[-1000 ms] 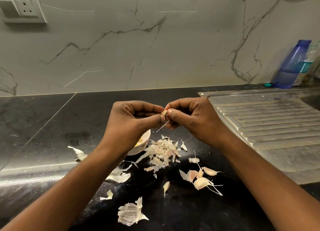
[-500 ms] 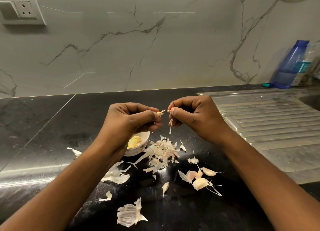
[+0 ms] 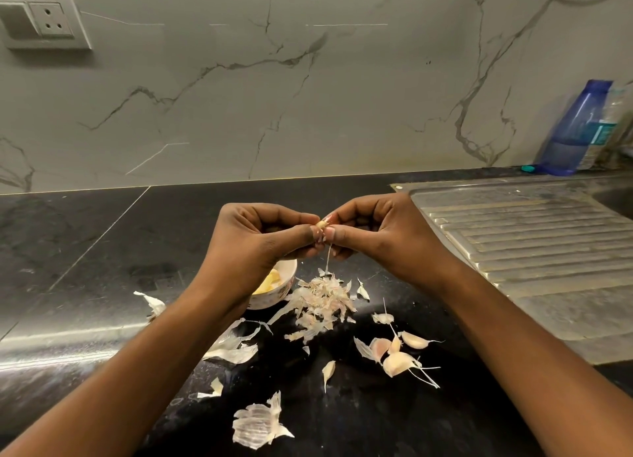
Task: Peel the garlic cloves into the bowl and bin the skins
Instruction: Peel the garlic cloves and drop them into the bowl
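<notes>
Above a black counter, the left hand (image 3: 260, 247) and right hand (image 3: 380, 237) pinch one small garlic clove (image 3: 321, 224) between their touching fingertips, skin strip (image 3: 328, 256) dangling beneath.

**Black counter strewn with garlic skins**

The glossy black countertop (image 3: 171, 237) carries a heap of papery skins (image 3: 320, 301) at its middle. Reading the clock from that heap: a small white bowl (image 3: 272, 299) sits just beside it at 9 o'clock, with a lone skin scrap (image 3: 153, 302) well beyond. Unpeeled cloves (image 3: 397, 360) cluster at 4 o'clock. A broad torn skin (image 3: 257, 424) lies at 7 o'clock. A ribbed steel drainboard (image 3: 534, 251) spans 3 o'clock, and a blue bottle (image 3: 575, 131) stands at 2 o'clock.
</notes>
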A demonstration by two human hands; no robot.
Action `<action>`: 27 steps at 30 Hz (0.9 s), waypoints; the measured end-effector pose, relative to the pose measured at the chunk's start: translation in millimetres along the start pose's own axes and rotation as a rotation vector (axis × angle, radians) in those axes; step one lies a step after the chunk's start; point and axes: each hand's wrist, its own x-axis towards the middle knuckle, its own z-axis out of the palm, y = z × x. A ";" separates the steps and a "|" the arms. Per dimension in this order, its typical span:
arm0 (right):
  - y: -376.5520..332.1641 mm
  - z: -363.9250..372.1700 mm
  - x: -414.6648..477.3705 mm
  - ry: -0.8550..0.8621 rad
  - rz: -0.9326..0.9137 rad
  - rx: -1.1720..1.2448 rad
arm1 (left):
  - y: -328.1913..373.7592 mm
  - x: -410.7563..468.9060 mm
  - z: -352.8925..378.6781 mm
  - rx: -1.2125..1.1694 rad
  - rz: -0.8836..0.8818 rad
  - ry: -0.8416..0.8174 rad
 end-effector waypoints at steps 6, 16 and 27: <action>0.7 0.8 0.2 0.009 -0.024 0.004 | -1.2 -0.2 -0.4 0.004 0.023 -0.013; 3.9 -0.8 1.3 -0.004 0.014 0.092 | -6.4 3.2 -2.8 0.037 0.082 0.010; 4.5 -1.6 2.2 0.009 -0.008 0.056 | -11.4 4.9 -2.1 0.165 0.220 -0.002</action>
